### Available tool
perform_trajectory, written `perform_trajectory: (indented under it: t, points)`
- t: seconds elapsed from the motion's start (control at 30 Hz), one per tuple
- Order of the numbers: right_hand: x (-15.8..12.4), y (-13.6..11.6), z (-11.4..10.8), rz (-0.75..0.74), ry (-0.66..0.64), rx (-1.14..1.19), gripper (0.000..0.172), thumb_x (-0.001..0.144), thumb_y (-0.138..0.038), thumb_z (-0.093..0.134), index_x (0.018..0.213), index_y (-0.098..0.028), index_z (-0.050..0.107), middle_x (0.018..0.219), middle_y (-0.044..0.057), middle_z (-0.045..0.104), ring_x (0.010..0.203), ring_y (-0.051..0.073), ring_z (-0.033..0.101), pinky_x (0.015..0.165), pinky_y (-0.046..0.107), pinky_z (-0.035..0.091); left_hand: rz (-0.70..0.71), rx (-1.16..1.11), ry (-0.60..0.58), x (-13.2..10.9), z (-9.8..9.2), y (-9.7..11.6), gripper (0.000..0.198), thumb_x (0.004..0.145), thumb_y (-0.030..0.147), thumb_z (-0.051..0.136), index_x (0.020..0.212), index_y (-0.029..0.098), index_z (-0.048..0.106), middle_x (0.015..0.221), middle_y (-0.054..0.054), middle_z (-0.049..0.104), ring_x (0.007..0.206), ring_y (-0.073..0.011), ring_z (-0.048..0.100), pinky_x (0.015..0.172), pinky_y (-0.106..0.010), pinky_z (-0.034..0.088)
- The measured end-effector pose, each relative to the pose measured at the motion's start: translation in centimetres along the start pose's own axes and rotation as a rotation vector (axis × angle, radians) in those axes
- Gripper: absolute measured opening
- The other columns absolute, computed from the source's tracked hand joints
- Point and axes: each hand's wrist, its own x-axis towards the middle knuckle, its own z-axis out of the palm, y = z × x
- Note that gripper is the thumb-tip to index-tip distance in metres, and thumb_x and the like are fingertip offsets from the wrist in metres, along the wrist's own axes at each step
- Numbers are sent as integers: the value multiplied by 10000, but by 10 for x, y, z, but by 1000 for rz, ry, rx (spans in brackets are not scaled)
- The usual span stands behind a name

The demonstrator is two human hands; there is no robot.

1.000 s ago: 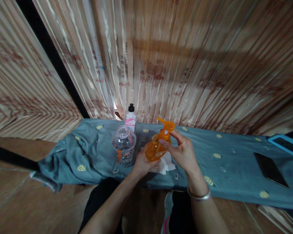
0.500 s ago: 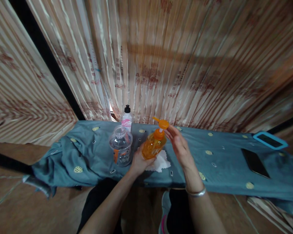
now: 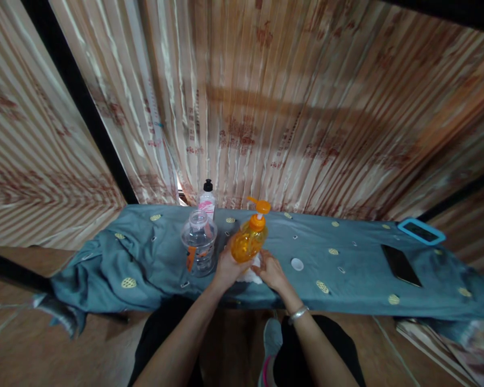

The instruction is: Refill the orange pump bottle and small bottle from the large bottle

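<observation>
My left hand point(image 3: 227, 270) is wrapped round the lower part of a clear pump bottle point(image 3: 248, 242) of yellow-orange liquid, tilted slightly to the right. Its orange pump top points to the left. Just right of the bottle, my right hand point(image 3: 271, 271) has its fingers closed on a crumpled white tissue point(image 3: 250, 276), partly covered by both hands. A large clear plastic bottle point(image 3: 199, 244) with an orange label and an open neck stands beside my left hand. Behind it is a smaller bottle point(image 3: 207, 204) with a black cap and pink label.
A round white lid point(image 3: 297, 264) lies right of my right hand on the grey-green patterned cloth point(image 3: 361, 290). Farther right are a dark phone point(image 3: 400, 265) and a blue-framed device point(image 3: 421, 231). Striped curtains point(image 3: 242, 107) hang behind, with a black post point(image 3: 80, 102) at left.
My right hand has come down from beside the pump top to the tissue. The white lid now shows. My left hand keeps hold of the bottle, and the view has shifted slightly.
</observation>
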Motion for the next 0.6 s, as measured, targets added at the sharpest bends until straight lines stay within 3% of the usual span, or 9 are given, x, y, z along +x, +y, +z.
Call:
perform_trajectory:
  t: [0.13,0.27,0.4,0.6]
  points:
    - [-5,-1,5,37,-17,-4,284,743,-129,491,992,-147,626,847,103,691,810,246,646,737,315,429,-48,-12,15,0,1,5,600,584,259,756,1140,178,544,1044,-71,688,955,-238,648,872,-399,513]
    - [-17,0,8,59,12,87,172,690,-148,524,810,-192,639,704,43,646,698,224,601,690,311,391,-88,-19,23,0,-1,9,584,577,293,769,1114,185,566,1023,-51,704,931,-215,661,844,-341,527]
    - [-37,-2,9,105,50,329,35,645,-232,554,653,-220,587,576,-27,573,574,172,523,586,278,381,-96,63,66,-1,-3,5,607,555,330,788,1102,176,576,1001,-63,708,917,-227,666,827,-356,530]
    - [-67,-23,-14,235,202,747,160,715,-383,523,752,-227,518,547,-54,551,473,149,496,486,263,380,-94,-57,62,-5,2,8,523,590,314,766,1058,166,585,996,-69,709,901,-225,674,835,-392,537]
